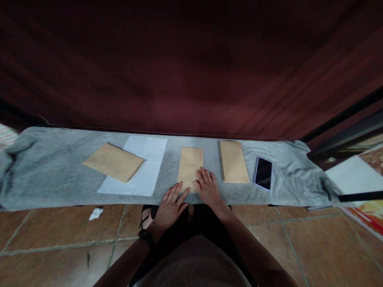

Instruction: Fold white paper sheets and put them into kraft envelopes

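At the near end of the brown envelope (190, 162), the left hand (172, 207) lies palm down, fingers a little apart, over the left corner. The right hand (209, 191), fingers also slightly parted, rests on the right edge and reaches farther up; neither is clamped. The envelope's long axis runs straight away from the person, most of it beyond the fingertips. Outward on the cloth-covered bench (288, 173): rightward, a brown envelope stack (235, 162), then a phone (263, 173); leftward, white paper (147, 175) partly beneath a tilted envelope (114, 162).
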`<state>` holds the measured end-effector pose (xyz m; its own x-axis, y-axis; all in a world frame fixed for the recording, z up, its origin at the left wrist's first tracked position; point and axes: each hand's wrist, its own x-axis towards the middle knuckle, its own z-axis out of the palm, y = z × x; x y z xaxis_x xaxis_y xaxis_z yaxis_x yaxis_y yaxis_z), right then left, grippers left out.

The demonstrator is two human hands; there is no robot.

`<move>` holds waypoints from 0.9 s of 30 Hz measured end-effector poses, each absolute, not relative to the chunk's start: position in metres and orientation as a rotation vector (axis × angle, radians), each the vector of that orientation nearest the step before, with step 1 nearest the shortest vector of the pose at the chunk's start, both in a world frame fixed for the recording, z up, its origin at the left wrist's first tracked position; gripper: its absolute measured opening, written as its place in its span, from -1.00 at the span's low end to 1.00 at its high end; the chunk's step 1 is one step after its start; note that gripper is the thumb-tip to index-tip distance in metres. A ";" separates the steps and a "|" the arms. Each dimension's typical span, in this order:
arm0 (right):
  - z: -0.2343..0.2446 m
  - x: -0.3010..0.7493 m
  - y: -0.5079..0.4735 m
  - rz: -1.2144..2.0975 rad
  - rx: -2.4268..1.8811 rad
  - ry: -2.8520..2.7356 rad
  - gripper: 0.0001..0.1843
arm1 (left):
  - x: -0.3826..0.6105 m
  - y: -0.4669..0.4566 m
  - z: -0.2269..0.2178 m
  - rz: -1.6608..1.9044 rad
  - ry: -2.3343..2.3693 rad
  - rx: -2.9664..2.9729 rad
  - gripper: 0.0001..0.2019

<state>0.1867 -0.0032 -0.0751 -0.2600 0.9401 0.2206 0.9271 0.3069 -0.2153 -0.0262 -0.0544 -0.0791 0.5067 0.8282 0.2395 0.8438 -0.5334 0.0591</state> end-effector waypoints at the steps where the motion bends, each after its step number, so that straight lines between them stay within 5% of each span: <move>1: -0.075 0.187 -0.003 0.059 -1.690 -2.274 -0.44 | -0.026 -0.054 -0.078 -0.369 -1.491 -2.669 -0.45; 11: -0.063 0.188 -0.006 0.121 -1.268 -2.563 -0.47 | -0.025 -0.053 -0.079 -0.407 -1.470 -2.673 -0.49; 27: -0.077 0.203 0.071 0.090 -1.538 -2.508 -0.41 | -0.024 -0.053 -0.080 -0.392 -1.444 -2.684 -0.47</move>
<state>0.2031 0.0706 -0.0771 -0.4398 0.8878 0.1359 0.8757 0.4574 -0.1546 -0.0238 -0.0532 -0.0804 0.5264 0.8111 0.2550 0.8286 -0.5566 0.0599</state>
